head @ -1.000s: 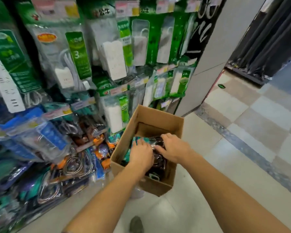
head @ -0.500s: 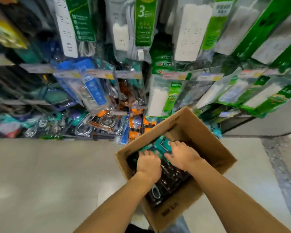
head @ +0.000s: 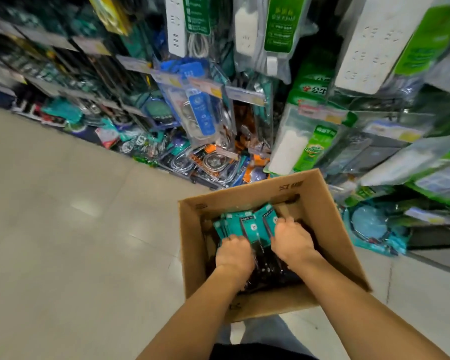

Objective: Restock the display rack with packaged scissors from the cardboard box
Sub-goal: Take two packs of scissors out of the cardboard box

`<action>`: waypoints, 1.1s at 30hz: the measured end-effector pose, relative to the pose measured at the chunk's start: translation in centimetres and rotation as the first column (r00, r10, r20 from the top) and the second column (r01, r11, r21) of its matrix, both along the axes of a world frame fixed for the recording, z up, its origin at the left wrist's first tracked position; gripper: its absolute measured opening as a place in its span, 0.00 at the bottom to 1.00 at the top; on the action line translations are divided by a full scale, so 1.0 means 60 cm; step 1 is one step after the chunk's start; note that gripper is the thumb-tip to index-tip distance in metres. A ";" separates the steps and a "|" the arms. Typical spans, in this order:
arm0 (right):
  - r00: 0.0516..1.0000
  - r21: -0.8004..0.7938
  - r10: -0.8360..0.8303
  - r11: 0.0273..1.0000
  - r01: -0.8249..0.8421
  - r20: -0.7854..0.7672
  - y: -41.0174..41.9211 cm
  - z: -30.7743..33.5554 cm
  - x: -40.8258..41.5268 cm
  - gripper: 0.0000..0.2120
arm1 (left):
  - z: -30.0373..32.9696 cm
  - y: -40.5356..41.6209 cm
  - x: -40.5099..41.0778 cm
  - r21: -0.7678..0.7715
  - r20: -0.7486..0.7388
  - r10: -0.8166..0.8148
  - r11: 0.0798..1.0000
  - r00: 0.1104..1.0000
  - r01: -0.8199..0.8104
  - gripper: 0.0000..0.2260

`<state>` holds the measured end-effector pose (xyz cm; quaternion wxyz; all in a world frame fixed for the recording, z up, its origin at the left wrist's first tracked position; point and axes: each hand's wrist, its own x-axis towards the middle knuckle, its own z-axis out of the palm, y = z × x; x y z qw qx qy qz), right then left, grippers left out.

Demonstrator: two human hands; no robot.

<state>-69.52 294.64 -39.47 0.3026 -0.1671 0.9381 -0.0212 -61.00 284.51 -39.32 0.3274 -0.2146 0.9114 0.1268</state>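
Note:
An open cardboard box (head: 330, 229) sits low in front of me, close to the display rack (head: 218, 120). Inside it lie several scissors packs (head: 247, 223) with teal cards on top and dark handles below. Both my hands are down in the box. My left hand (head: 234, 252) has its fingers curled over the left side of the stack. My right hand (head: 292, 240) grips the packs on the right side, fingertips hidden among them.
The rack carries hanging packs of power strips (head: 361, 48), blue-carded items (head: 200, 113) and orange-carded metal items (head: 211, 162) down near the floor. Beige tiled floor (head: 76, 242) spreads to the left. My legs show under the box.
The view has swung left and downward, so the box now sits more upright in frame. Both hands stay in the box, and more teal cards show between them.

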 end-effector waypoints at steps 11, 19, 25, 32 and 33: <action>0.984 -0.088 -0.166 0.981 0.172 0.073 0.025 0.003 -0.003 0.13 | -0.023 0.001 0.008 0.255 -0.029 0.682 0.712 0.730 -0.655 0.21; 0.960 -0.112 -0.230 0.962 0.249 0.159 0.031 0.004 -0.011 0.07 | -0.023 0.004 0.010 0.249 -0.026 0.749 0.647 0.663 -0.721 0.13; 0.969 -0.118 -0.191 0.970 0.211 0.159 0.032 0.006 -0.009 0.11 | -0.005 0.008 -0.002 0.341 0.055 0.756 0.600 0.653 -0.724 0.12; 0.968 -0.105 -0.189 0.972 0.208 0.167 0.043 0.012 -0.018 0.08 | 0.000 -0.001 0.015 0.344 0.039 0.751 0.609 0.659 -0.714 0.08; 0.967 -0.100 -0.186 0.973 0.206 0.174 0.046 0.016 -0.020 0.06 | 0.002 -0.004 0.020 0.342 0.013 0.742 0.627 0.671 -0.700 0.07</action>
